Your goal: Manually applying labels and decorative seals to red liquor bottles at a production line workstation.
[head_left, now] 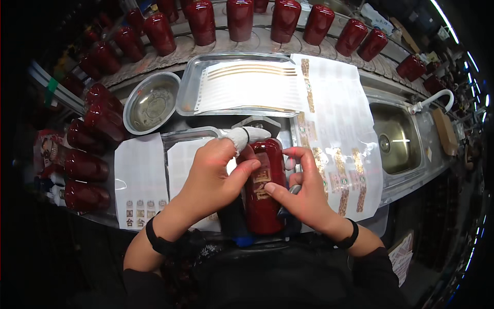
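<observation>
A glossy dark red bottle (264, 211) lies lengthwise in front of me, over dark padded pieces near the bench edge. On its upper face is a decal (261, 177) with gold characters. My left hand (218, 167) is curled at the bottle's left side, its thumb at the decal's edge. A white cloth wrap (241, 138) with a dark band covers one of its fingers. My right hand (304, 193) grips the bottle's right side, thumb on the decal's lower part and fingers bent around the glass. A small metal plate (259, 122) stands behind the bottle's far end.
A metal tray (186, 98) holds a sheet with gold strips. Decal sheets (342, 110) lie right, another sheet (140, 170) left. A metal bowl (153, 103) stands far left, a sink (393, 136) right. Red bottles (200, 23) line a curved conveyor (221, 49); several more stand left.
</observation>
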`<state>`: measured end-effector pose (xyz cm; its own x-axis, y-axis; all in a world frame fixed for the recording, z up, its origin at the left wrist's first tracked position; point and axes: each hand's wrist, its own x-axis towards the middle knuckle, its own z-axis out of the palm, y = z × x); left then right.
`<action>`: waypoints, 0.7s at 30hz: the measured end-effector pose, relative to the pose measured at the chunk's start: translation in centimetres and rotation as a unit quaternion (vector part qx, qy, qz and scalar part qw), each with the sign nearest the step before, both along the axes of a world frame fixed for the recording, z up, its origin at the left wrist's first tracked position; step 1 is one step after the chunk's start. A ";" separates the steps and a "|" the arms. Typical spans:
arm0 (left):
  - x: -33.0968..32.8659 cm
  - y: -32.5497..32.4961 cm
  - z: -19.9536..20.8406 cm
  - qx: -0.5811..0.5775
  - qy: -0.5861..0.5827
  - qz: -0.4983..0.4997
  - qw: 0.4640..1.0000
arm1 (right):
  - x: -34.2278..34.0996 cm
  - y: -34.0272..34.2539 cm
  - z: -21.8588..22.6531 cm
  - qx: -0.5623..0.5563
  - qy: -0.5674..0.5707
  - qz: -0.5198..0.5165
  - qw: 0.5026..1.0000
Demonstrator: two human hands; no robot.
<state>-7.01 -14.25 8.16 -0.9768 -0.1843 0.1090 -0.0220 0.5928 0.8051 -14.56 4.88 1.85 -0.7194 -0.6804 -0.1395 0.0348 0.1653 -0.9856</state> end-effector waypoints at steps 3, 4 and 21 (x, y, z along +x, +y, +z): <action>-0.4 0.1 -0.4 -0.049 0.012 0.000 0.999 | 0.2 -0.2 -0.7 -0.014 0.048 -0.014 0.999; -0.4 0.2 -0.5 -0.048 0.018 0.012 0.999 | 0.2 -0.4 -0.6 -0.013 0.047 -0.012 0.999; 3.6 3.0 -4.1 0.435 -0.095 0.110 0.888 | -2.1 -2.0 -0.3 -0.076 -0.133 0.001 0.988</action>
<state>-3.39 -11.26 4.11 -0.8920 -0.3078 -0.3311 -0.2440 -0.2887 0.9258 -16.67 2.83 1.51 -0.6689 -0.7099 -0.2204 0.2964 0.0172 -0.9549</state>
